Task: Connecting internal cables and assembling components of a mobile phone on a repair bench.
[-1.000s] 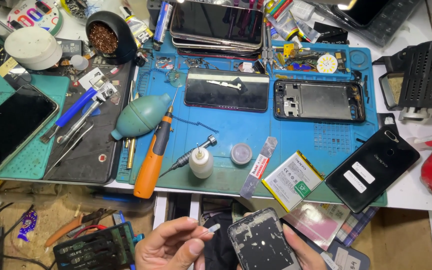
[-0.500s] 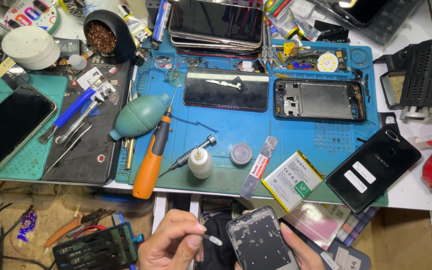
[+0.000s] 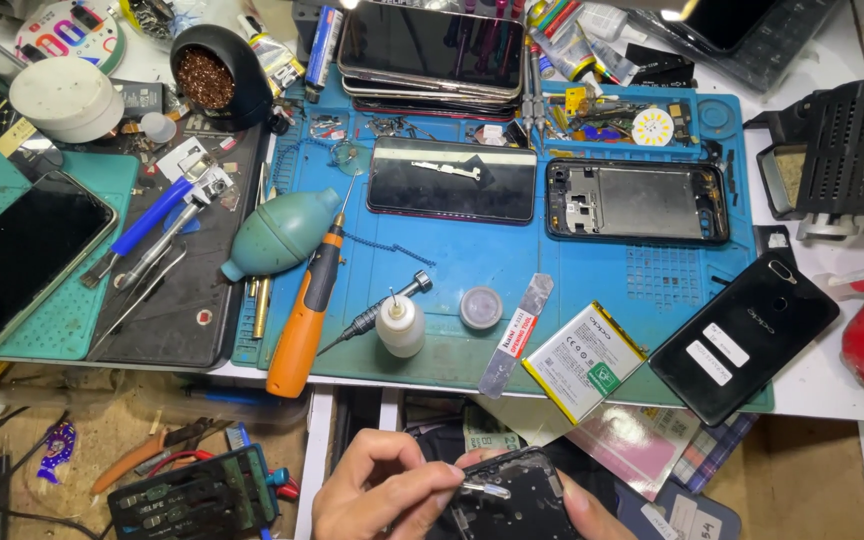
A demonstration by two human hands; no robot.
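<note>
Below the bench edge, our right hand [image 3: 592, 515] cradles an opened phone frame [image 3: 514, 497], light, rigid and fragile. Our left hand [image 3: 387, 490] pinches thin metal tweezers [image 3: 482, 489] against it; we'd grip its edges.

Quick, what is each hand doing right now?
Left hand: closed, pinching a small metal tool against the phone frame.
Right hand: holding the phone frame from below.

single view, camera on my head, looking steeply down over blue work mat [image 3: 592, 270], facing away from me toward bench's far edge. bench fills upper and middle frame at arm's reach; my left hand [image 3: 387, 495] and right hand [image 3: 592, 515] sit closest, cut by bottom edge. no second view to overlap.
</note>
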